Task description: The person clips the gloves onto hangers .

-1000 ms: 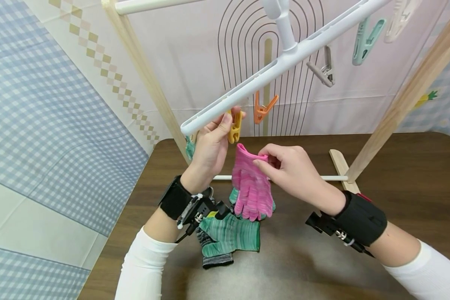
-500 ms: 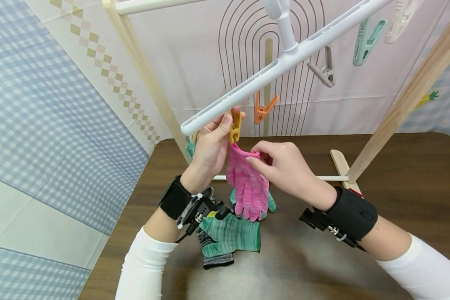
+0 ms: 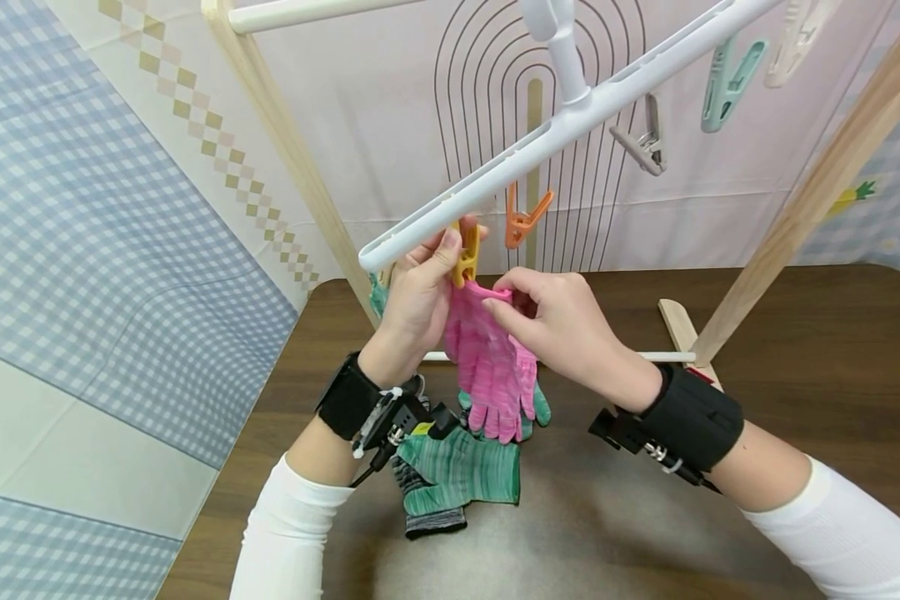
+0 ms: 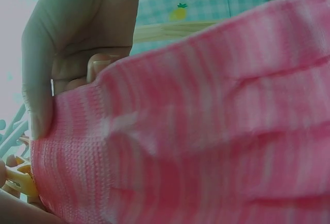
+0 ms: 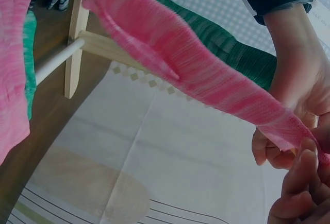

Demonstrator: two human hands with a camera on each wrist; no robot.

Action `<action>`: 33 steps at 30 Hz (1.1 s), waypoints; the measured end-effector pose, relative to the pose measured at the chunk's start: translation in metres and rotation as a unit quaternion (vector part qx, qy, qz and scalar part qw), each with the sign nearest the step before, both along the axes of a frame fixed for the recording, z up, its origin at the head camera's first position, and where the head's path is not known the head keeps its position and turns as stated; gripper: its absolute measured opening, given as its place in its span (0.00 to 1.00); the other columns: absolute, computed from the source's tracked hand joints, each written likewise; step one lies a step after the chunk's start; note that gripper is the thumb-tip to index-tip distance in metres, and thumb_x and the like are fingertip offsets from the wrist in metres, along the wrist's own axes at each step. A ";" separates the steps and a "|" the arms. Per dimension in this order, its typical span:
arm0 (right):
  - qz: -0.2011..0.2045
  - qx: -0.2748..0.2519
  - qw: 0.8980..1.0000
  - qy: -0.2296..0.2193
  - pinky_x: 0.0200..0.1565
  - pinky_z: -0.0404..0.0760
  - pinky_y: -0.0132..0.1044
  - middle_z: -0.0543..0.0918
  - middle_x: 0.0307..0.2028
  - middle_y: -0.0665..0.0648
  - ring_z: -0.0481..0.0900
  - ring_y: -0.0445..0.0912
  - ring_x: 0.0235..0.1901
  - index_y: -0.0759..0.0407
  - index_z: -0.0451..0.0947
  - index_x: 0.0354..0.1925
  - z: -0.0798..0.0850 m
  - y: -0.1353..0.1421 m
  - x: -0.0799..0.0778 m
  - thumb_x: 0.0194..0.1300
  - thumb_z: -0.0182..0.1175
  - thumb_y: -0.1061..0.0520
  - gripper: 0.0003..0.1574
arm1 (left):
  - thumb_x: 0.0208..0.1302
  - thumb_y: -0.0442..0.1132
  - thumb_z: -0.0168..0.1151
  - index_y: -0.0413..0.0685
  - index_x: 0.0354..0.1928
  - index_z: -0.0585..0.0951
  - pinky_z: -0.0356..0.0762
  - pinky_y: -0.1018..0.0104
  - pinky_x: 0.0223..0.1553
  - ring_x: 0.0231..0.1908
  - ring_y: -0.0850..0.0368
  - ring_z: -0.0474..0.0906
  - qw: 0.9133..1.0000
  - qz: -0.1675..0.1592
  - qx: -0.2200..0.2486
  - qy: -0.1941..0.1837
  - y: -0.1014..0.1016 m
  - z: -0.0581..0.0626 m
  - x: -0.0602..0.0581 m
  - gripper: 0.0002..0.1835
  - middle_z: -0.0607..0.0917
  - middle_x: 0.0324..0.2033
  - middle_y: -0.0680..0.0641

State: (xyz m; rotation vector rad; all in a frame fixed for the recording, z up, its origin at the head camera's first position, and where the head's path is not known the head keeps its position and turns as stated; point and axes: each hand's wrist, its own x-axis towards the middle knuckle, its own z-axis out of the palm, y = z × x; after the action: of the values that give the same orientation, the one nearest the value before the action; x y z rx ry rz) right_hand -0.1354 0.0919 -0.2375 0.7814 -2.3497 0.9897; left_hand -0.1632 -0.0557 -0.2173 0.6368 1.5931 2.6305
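My left hand (image 3: 423, 279) pinches a yellow clothespin (image 3: 467, 254) under the white hanger bar (image 3: 570, 125). With thumb and fingertips my right hand (image 3: 562, 321) holds the cuff of a pink striped glove (image 3: 480, 358), whose fingers hang downward. In the left wrist view the yellow clothespin (image 4: 23, 178) meets the cuff edge; whether it bites the cloth I cannot tell. Another pink glove (image 5: 11, 69) shows beyond the held one in the right wrist view. A green glove (image 5: 232, 54) hangs close to my left wrist, mostly hidden in the head view.
Green striped gloves (image 3: 465, 471) and a black-grey glove (image 3: 437, 523) lie on the table below. Along the bar hang an orange clothespin (image 3: 525, 218), a grey one (image 3: 645, 146) and a mint one (image 3: 729, 87). Wooden posts (image 3: 810, 208) stand at both sides.
My right hand has moved left and slightly up, bringing the pink glove's cuff to the yellow clothespin. The left hand keeps its place. More of the second pink glove shows.
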 end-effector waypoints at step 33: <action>-0.002 -0.028 0.999 -0.015 0.20 0.63 0.27 0.71 0.15 0.51 0.65 0.39 0.16 0.61 0.77 0.30 -0.002 0.004 0.000 0.57 0.57 0.61 0.04 | 0.68 0.32 0.38 0.51 0.32 0.73 0.59 0.63 0.60 0.57 0.36 0.60 0.999 -0.016 -0.026 0.015 0.005 -0.005 -0.002 0.13 0.81 0.33 0.55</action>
State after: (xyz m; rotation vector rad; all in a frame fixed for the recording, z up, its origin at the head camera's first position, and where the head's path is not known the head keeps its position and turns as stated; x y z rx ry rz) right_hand -0.1352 0.0962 -0.2396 0.7441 -2.3369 1.0671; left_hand -0.1649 -0.0503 -0.2223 0.6974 1.6398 2.5591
